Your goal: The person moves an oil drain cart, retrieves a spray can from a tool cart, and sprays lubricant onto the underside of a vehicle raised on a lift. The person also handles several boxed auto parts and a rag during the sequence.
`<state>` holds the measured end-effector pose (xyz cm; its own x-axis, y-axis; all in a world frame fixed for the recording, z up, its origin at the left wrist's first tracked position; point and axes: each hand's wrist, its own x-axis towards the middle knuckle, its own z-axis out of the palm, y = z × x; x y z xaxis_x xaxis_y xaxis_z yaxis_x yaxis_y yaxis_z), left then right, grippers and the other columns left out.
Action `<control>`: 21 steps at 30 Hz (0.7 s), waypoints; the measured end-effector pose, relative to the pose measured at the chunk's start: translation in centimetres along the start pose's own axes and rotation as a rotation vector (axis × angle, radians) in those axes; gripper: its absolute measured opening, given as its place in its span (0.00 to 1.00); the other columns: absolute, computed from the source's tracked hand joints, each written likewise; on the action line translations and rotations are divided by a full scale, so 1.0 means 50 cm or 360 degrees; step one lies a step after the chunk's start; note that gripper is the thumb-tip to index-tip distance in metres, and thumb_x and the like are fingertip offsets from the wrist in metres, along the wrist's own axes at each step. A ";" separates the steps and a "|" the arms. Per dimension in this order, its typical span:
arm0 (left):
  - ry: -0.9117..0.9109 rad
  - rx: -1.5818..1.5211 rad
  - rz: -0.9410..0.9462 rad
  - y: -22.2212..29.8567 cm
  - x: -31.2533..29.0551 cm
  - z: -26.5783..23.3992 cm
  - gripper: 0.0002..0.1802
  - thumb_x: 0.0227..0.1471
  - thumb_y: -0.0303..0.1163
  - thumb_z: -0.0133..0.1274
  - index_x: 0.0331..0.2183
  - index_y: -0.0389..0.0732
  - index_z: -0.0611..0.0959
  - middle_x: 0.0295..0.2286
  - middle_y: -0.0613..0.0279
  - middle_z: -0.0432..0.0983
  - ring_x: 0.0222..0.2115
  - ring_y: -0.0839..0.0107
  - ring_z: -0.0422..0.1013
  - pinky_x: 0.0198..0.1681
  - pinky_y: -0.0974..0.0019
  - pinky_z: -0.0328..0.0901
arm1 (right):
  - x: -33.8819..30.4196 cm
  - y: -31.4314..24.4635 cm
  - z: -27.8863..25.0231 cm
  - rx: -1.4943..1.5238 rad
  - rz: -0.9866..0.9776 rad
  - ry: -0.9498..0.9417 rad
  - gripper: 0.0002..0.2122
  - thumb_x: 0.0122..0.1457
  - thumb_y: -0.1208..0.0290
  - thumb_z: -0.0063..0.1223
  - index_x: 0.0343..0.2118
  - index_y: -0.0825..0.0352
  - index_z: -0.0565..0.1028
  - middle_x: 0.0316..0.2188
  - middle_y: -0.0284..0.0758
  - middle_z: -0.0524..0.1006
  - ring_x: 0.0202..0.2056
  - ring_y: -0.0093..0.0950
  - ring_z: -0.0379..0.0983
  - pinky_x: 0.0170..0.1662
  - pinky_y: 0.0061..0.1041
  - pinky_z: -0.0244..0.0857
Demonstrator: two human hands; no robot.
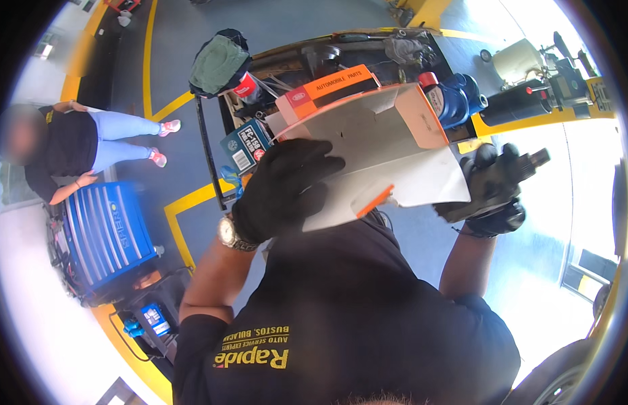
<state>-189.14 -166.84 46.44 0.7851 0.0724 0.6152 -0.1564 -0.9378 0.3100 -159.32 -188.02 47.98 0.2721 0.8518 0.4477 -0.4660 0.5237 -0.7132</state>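
The gloved left hand (283,189) gripped an opened white-and-orange carton (378,145), contents hidden; the right hand (493,192) clenched a dark part (533,162).

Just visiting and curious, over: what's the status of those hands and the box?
Left hand gripping opened orange-and-white carton. Right hand closed on small dark part, beside carton flap. Tool cart behind; nothing between the hands.

Right hand (493,192) part-hidden behind cardboard box (375,148) (flaps open), held part (533,162) unclear
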 end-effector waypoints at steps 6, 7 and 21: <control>-0.0289 0.0224 0.0101 0.004 0.044 -0.048 0.10 0.44 0.28 0.63 0.33 0.45 0.83 0.44 0.58 0.79 0.47 0.54 0.75 0.50 0.48 0.69 | 0.079 -0.084 0.019 -0.0040 -0.0199 -0.0126 0.39 0.58 0.54 0.61 0.69 0.63 0.58 0.56 0.43 0.69 0.52 0.42 0.69 0.54 0.42 0.65; -0.0282 0.0303 0.0124 0.003 0.047 -0.056 0.10 0.45 0.28 0.61 0.35 0.46 0.84 0.43 0.60 0.79 0.47 0.57 0.75 0.49 0.49 0.69 | 0.098 -0.089 0.023 0.0015 -0.0238 -0.0034 0.39 0.58 0.54 0.61 0.69 0.63 0.58 0.56 0.43 0.69 0.52 0.42 0.69 0.54 0.42 0.65; 0.0280 0.0778 0.0104 -0.023 -0.041 -0.114 0.20 0.41 0.27 0.69 0.41 0.51 0.89 0.42 0.56 0.73 0.46 0.52 0.75 0.45 0.54 0.76 | 0.193 -0.019 0.155 -0.0374 -0.0153 0.0039 0.31 0.61 0.66 0.59 0.65 0.67 0.61 0.53 0.44 0.73 0.52 0.39 0.73 0.57 0.40 0.68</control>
<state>-194.01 -163.94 48.95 0.6640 0.0248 0.7473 0.1291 -0.9882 -0.0819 -162.74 -180.43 57.16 0.3275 0.7963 0.5085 -0.2293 0.5891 -0.7749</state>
